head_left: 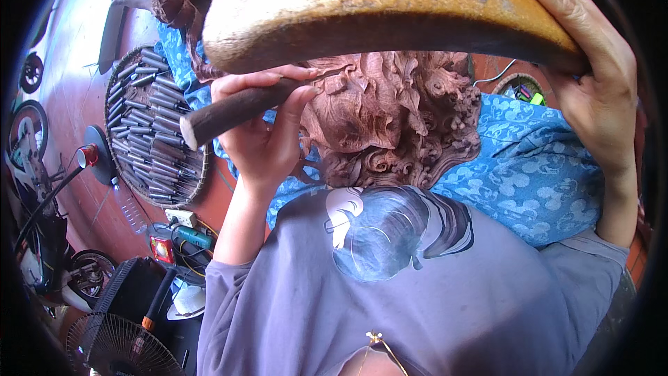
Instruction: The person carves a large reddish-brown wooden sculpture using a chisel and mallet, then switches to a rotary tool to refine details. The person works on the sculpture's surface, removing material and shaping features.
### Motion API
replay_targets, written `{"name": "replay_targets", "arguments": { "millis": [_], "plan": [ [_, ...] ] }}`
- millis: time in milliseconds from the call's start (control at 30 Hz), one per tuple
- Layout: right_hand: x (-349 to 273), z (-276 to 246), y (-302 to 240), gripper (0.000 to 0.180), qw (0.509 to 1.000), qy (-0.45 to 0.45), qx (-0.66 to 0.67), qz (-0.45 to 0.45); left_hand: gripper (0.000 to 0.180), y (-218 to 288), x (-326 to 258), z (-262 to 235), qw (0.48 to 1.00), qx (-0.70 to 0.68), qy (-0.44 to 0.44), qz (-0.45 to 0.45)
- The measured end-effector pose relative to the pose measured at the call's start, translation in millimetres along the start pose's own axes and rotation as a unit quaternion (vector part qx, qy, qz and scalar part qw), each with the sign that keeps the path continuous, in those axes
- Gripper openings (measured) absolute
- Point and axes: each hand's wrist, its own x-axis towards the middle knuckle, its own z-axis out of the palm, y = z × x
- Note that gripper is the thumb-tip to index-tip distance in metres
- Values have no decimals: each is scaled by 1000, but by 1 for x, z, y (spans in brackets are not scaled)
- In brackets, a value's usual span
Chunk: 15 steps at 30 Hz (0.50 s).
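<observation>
Wooden mallet [390, 7]: raised close to the camera, right hand [598, 90] wrapped around its end. Chisel [236, 111]: left hand [268, 125] clenched on the dark handle, tip against the carving [396, 118]. Carving: reddish wood, on blue cloth [529, 174]. Round tray [149, 129]: many chisels, left side.

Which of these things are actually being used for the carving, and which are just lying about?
In use:
- left hand holding a chisel
- right hand holding a wooden mallet
- carved wood piece on the blue cloth

Lying about:
- round tray of spare chisels
- fan
- power strip
- motorbike wheels
</observation>
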Motion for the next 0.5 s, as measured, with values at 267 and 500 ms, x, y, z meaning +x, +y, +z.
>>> {"name": "replay_targets", "arguments": {
  "millis": [267,500],
  "plan": [
    [0,0,1,48,1000,-1,-1,-6,35,-5,5,5,1000,-2,-25,-2],
    [-2,2,3,47,1000,3,-6,-14,35,-2,1,6,994,104,-45,-3]
  ]
}}
